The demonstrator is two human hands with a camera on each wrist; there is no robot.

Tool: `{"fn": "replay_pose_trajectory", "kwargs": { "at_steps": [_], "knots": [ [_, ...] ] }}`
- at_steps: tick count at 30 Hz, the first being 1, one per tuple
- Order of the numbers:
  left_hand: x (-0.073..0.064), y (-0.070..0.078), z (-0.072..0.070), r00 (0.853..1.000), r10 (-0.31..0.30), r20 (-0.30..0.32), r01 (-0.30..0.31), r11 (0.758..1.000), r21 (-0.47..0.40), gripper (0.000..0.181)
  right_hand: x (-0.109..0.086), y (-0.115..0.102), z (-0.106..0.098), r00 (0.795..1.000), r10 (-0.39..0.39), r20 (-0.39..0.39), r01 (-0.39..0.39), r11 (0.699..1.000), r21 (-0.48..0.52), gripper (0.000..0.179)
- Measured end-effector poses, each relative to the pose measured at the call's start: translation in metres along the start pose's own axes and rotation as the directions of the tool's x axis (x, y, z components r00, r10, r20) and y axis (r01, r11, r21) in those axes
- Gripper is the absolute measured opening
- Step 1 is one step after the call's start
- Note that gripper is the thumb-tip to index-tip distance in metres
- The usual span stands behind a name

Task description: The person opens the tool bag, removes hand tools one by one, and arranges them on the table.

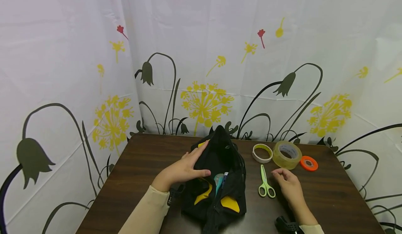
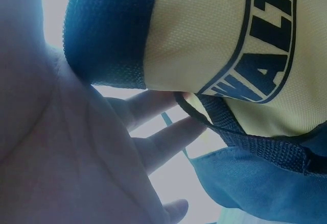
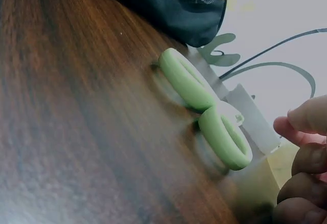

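A black tool bag (image 1: 216, 202) with yellow panels stands on the table, its mouth gaping upward. My left hand (image 1: 180, 169) holds the bag's left side, thumb across the opening and fingers along the outer edge. In the left wrist view, the dark rim runs into the web of the thumb, beside a pale panel with black lettering (image 2: 265, 66). A teal-handled item (image 1: 218, 181) shows inside the bag. My right hand (image 1: 289, 185) hovers right of the light-green scissors (image 1: 266, 186), fingers loosely curled around nothing. In the right wrist view, the scissors' handle loops (image 3: 225, 137) lie left of the fingertips.
Behind the scissors stand a narrow white tape roll (image 1: 262, 153) and a wide clear packing tape roll (image 1: 287, 155). An orange tape roll (image 1: 309, 163) lies to their right. Beyond the brown wooden table (image 1: 150, 150) hangs a flower-printed curtain (image 1: 201, 35).
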State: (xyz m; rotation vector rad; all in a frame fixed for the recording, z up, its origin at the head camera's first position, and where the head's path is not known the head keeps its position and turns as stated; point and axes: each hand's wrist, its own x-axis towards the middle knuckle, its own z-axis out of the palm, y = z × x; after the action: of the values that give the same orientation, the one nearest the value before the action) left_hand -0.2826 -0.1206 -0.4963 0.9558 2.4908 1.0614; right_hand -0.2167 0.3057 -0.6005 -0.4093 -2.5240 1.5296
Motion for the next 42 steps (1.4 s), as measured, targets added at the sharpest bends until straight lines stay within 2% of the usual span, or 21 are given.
{"fn": "replay_pose_trajectory", "kwargs": {
  "at_steps": [3, 7, 10, 12, 14, 16, 20, 22, 24, 28, 31, 34, 36, 40, 42],
  "knots": [
    [0.0, 0.0, -0.001, 1.0, 0.004, -0.002, -0.004, 1.0, -0.002, 0.102, -0.003, -0.009, 0.0, 1.0, 0.02, -0.015, -0.02, 0.999, 0.046, 0.041],
    [-0.001, -0.001, -0.002, 1.0, 0.001, 0.0, -0.001, 1.0, 0.005, 0.103, -0.009, -0.033, -0.002, 0.999, 0.033, 0.031, -0.038, 0.988, 0.151, 0.036],
    [-0.001, -0.002, -0.002, 1.0, -0.005, 0.002, 0.005, 1.0, 0.013, 0.102, -0.016, -0.062, -0.001, 0.994, -0.01, 0.107, -0.018, 0.965, 0.261, 0.032],
    [-0.001, -0.003, -0.002, 1.0, -0.004, 0.0, 0.004, 1.0, 0.017, 0.102, -0.023, -0.084, 0.001, 0.984, -0.075, 0.163, 0.014, 0.937, 0.349, 0.029],
    [-0.001, -0.004, -0.001, 1.0, -0.002, -0.002, 0.002, 1.0, 0.015, 0.102, -0.03, -0.105, 0.004, 0.964, -0.141, 0.226, 0.036, 0.91, 0.414, 0.031],
    [-0.001, -0.004, -0.001, 1.0, 0.0, -0.004, 0.0, 1.0, 0.012, 0.103, -0.037, -0.126, 0.008, 0.936, -0.211, 0.283, 0.067, 0.893, 0.446, 0.033],
    [-0.001, -0.003, -0.001, 1.0, -0.006, 0.001, 0.006, 1.0, 0.007, 0.103, -0.046, -0.156, 0.02, 0.884, -0.291, 0.367, 0.109, 0.89, 0.443, 0.032],
    [-0.001, -0.003, -0.001, 1.0, -0.007, 0.002, 0.007, 1.0, 0.006, 0.103, -0.048, -0.166, 0.025, 0.865, -0.314, 0.392, 0.124, 0.89, 0.439, 0.031],
    [-0.001, -0.002, -0.002, 1.0, -0.009, 0.0, 0.009, 1.0, 0.006, 0.103, -0.047, -0.173, 0.03, 0.852, -0.323, 0.412, 0.125, 0.889, 0.44, 0.028],
    [-0.001, -0.002, -0.002, 1.0, -0.017, -0.003, 0.017, 1.0, 0.013, 0.103, -0.041, -0.189, 0.037, 0.805, -0.363, 0.47, 0.131, 0.881, 0.456, 0.029],
    [-0.002, -0.002, -0.002, 1.0, -0.024, -0.005, 0.024, 1.0, 0.014, 0.103, -0.034, -0.2, 0.041, 0.767, -0.375, 0.52, 0.119, 0.88, 0.459, 0.031],
    [-0.002, -0.002, -0.002, 1.0, -0.026, -0.007, 0.026, 1.0, 0.017, 0.103, -0.027, -0.208, 0.047, 0.749, -0.362, 0.554, 0.111, 0.894, 0.434, 0.031],
    [-0.002, -0.001, -0.001, 1.0, -0.02, -0.006, 0.02, 1.0, 0.015, 0.102, -0.023, -0.213, 0.052, 0.73, -0.36, 0.581, 0.115, 0.903, 0.414, 0.028],
    [-0.001, 0.0, 0.0, 1.0, -0.006, -0.006, 0.006, 1.0, 0.009, 0.101, -0.015, -0.221, 0.064, 0.675, -0.325, 0.662, 0.124, 0.935, 0.332, 0.02],
    [0.0, 0.0, 0.0, 1.0, -0.007, -0.006, 0.007, 1.0, 0.006, 0.101, -0.012, -0.225, 0.072, 0.667, -0.284, 0.689, 0.125, 0.954, 0.272, 0.02]
  ]
}}
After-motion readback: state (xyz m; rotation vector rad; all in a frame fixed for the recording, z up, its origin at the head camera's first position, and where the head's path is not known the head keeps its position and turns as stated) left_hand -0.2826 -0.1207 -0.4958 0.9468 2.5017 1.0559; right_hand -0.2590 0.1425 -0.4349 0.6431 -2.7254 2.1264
